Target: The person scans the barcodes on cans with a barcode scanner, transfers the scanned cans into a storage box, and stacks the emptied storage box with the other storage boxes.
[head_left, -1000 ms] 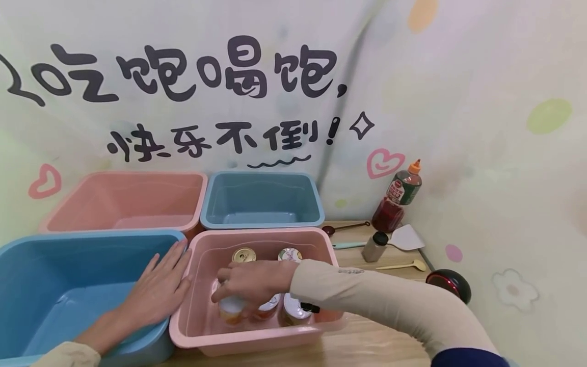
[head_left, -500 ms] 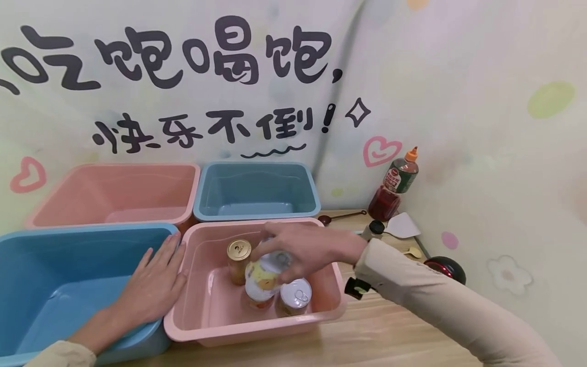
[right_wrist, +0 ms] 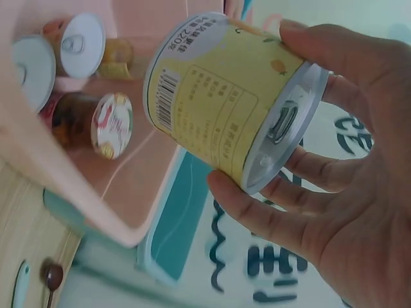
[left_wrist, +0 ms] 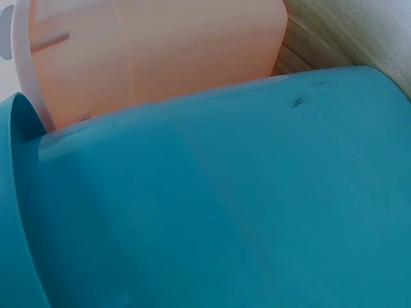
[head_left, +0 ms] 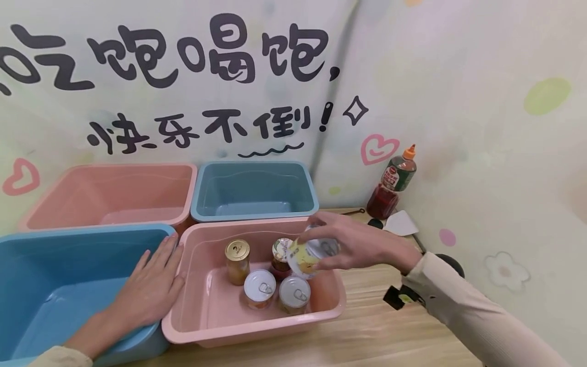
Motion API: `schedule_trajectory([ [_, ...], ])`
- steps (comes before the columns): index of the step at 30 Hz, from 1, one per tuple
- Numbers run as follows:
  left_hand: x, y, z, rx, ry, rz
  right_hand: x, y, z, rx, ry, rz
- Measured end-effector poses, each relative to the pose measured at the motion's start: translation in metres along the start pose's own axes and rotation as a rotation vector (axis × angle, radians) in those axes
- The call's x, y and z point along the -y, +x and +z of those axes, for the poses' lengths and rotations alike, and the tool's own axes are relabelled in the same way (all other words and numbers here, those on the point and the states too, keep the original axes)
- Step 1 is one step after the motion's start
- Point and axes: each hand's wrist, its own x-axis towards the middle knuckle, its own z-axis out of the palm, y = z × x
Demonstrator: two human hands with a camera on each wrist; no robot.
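Observation:
My right hand (head_left: pixel 350 242) grips a yellow-labelled tin can (right_wrist: pixel 215 96) with a pull-tab lid, holding it tilted over the right part of the front pink bin (head_left: pixel 183 334). Inside that bin stand a gold-lidded can (head_left: pixel 237 262), two cans with silver pull-tab lids, the left one (head_left: pixel 260 288) and the right one (head_left: pixel 294 294), and a dark jar with a patterned lid (right_wrist: pixel 112 125). With fingers straight, my left hand (head_left: pixel 149 285) rests on the edge of the front blue bin (head_left: pixel 91 229), beside the pink one. The left wrist view shows bin walls but no hand.
Behind stand another pink bin (head_left: pixel 137 167) and a smaller blue bin (head_left: pixel 257 218). At the back right are a red sauce bottle (head_left: pixel 392 181), a white spatula (head_left: pixel 401 223) and a brown ladle (right_wrist: pixel 52 276). The wooden table (head_left: pixel 376 316) shows at the front right.
My right hand has lifted the yellow can from among the others and carried it up and to the right. My left hand stays on the blue bin's edge. The head view has shifted slightly.

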Motion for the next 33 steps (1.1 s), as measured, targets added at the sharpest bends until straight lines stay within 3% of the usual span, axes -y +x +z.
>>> schedule_trajectory([
  [6, -0.001, -0.004, 0.001, -0.031, 0.000, 0.002, -0.012, -0.034, 0.001, -0.098, 0.015, 0.082],
  [15, -0.002, -0.001, 0.000, -0.016, -0.004, -0.009, -0.041, -0.085, 0.007, -0.212, -0.010, 0.204],
  [25, 0.000, 0.000, 0.002, 0.006, -0.025, -0.012, -0.070, -0.133, 0.024, -0.238, -0.101, 0.327],
  [33, 0.000, -0.001, 0.004, -0.026, -0.022, -0.007, -0.096, -0.161, 0.041, -0.228, -0.048, 0.381],
])
